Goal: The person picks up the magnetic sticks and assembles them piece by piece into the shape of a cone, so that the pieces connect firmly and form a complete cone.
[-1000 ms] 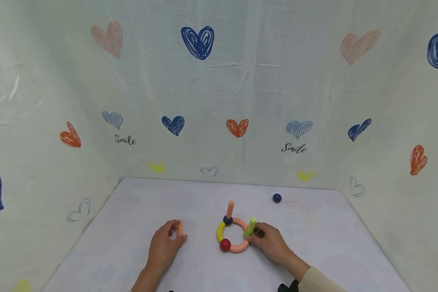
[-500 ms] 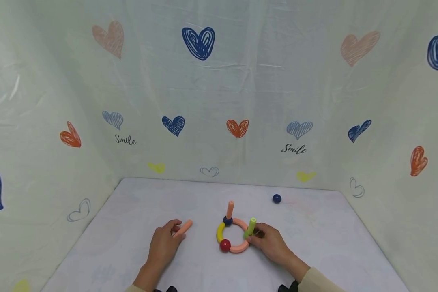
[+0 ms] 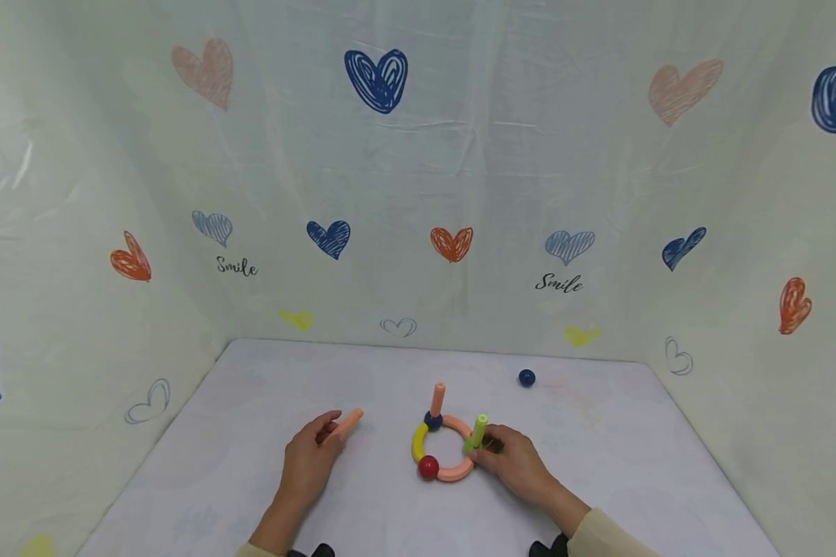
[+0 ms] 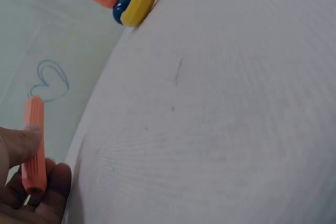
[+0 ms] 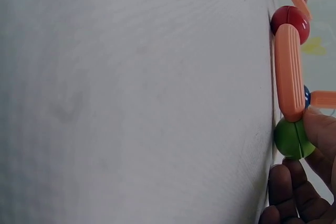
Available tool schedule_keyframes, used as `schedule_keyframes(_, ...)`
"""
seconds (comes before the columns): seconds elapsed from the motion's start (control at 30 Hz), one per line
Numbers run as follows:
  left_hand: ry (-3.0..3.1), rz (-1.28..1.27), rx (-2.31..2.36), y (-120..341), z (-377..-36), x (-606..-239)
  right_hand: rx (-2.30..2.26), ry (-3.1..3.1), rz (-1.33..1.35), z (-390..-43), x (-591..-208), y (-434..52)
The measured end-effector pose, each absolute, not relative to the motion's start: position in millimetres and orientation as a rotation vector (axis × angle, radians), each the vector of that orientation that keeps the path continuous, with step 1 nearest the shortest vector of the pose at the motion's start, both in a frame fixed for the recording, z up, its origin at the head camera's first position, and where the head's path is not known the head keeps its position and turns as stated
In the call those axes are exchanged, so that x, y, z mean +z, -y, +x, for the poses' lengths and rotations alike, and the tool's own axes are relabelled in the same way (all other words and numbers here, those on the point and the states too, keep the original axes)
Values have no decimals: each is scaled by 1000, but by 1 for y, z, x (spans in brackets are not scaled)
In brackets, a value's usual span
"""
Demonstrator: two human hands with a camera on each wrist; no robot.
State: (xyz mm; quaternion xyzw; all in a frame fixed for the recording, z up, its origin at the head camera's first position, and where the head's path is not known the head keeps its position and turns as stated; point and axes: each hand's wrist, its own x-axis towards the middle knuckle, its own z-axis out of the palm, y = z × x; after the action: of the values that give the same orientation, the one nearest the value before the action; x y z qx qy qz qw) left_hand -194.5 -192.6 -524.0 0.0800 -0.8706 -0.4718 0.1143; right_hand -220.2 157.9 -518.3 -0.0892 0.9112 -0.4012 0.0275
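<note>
"Smile" heart backdrop (image 3: 560,283), fingers (image 4: 16,142) pinching orange stick (image 3: 349,422)

Two bare hands are seen stretched forward over the surface from the lower edge of the head view. The left hand (image 3: 308,464) is laid low, knuckles up, with its fingers (image 4: 21,142) curled and a thin object pinched between thumb and fingertips, as is shown close up in the left wrist view. The right hand (image 3: 519,464) is held a little further right, well apart from the left, its forearm angled in from the lower right and covered by a pale sleeve (image 3: 602,538) at the wrist. Its fingers (image 5: 294,192) are bent inward and pressed around a small round piece.
</note>
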Motion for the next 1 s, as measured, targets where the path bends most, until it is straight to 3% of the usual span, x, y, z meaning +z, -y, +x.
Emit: schedule_keyframes(1.0, 2496, 212, -1513, 181, -194, -513, -1256, -2805, -274, -220, -518, -158)
